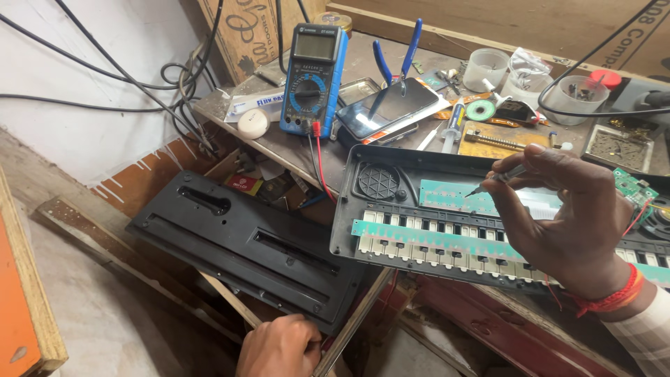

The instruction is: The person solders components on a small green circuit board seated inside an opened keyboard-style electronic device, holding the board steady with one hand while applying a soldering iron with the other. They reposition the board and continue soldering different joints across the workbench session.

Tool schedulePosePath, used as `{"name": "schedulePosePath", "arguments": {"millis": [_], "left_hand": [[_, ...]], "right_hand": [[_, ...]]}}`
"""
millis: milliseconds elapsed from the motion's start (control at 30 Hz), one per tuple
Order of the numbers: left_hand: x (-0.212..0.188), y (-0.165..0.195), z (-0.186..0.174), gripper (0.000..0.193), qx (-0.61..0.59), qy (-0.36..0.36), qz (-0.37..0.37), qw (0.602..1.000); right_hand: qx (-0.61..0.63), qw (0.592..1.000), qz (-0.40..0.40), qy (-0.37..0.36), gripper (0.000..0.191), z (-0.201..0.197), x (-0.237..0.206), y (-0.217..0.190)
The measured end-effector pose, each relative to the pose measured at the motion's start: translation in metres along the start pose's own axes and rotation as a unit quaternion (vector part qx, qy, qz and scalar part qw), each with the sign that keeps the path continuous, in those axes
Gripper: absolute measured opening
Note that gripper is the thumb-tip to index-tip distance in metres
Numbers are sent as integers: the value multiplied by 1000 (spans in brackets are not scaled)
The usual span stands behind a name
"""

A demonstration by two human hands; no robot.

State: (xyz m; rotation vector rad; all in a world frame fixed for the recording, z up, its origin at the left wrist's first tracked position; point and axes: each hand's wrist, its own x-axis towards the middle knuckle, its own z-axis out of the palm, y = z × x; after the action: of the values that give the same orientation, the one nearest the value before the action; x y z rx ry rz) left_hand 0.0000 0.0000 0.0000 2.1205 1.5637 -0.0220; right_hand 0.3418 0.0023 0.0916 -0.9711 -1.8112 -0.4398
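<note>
Green board (half-hidden) under right hand.

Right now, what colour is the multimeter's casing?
Blue casing, with a black front, on the multimeter; seen best in the head view.

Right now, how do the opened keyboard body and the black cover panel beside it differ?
The keyboard body lies on the workbench and shows white keys and green circuit strips; the cover panel hangs below the bench edge, tilted, and shows only bare plastic with slots. The right hand works over the keyboard body with a thin tool; the left hand grips the cover panel's lower edge. Both are long, black plastic shells.
</note>
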Motion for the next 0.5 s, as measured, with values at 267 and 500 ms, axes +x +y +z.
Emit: {"name": "schedulePosePath", "arguments": {"millis": [267,500], "left_hand": [[-10,-6,-22,10,-30,24,-7,999],[-9,-23,-23,10,-40,50,18,998]], "right_hand": [[13,1000,13,18,51,-8,11,0],[21,999,27,42,52,-17,13,9]]}}
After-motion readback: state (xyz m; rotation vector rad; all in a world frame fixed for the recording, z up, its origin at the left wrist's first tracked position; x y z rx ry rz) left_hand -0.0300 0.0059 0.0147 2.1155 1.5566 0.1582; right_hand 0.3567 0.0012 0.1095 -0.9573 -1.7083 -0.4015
